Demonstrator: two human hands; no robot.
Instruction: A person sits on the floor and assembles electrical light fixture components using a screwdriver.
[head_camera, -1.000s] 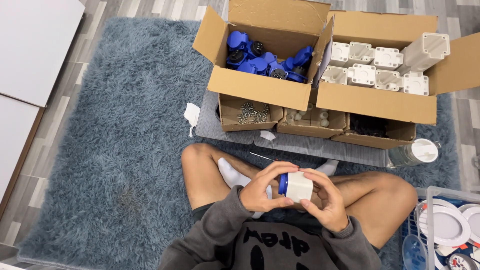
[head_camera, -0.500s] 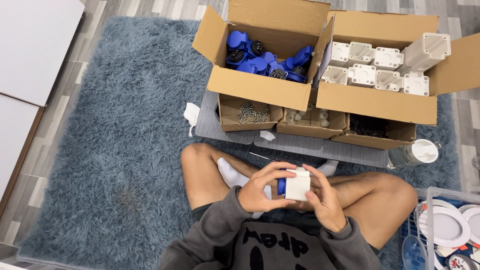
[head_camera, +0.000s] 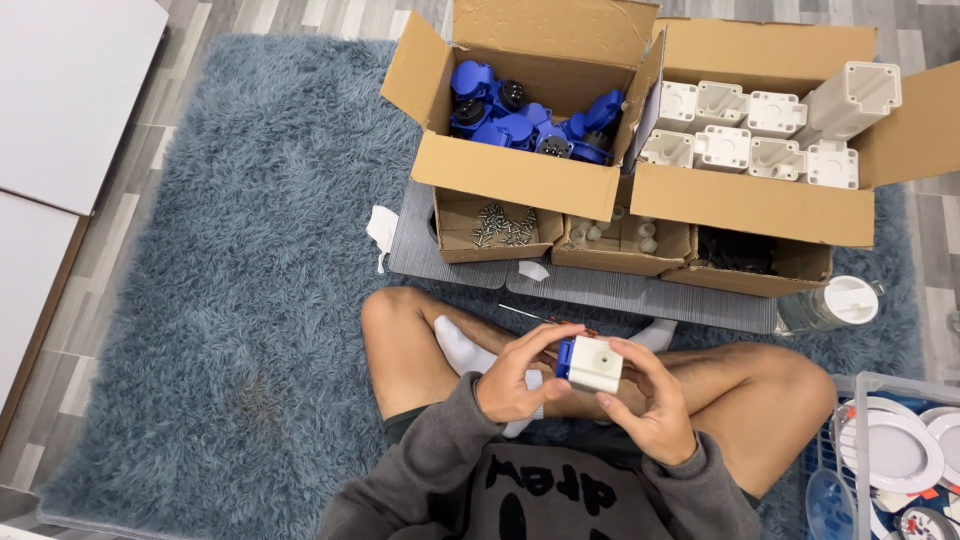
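Note:
I sit cross-legged on a blue shaggy rug (head_camera: 230, 300). Both hands hold one small white boxy part with a blue piece on its left side (head_camera: 590, 363) above my lap. My left hand (head_camera: 515, 375) grips the blue end with its fingers curled over the top. My right hand (head_camera: 655, 405) cradles the white body from below and from the right. A thin tool with a reddish handle (head_camera: 545, 320) lies on the rug just beyond my hands, partly hidden by them.
Ahead stand an open cardboard box of blue parts (head_camera: 525, 120) and one of white housings (head_camera: 760, 135). Below them sit small boxes of screws (head_camera: 500, 225), pale bits (head_camera: 620, 235) and dark bits (head_camera: 745, 255). A clear bottle (head_camera: 830, 305) and a bin of round white pieces (head_camera: 900, 450) are at right.
The white part has been turned slightly in my hands and shifted a little to the right. Everything else has stayed where it was.

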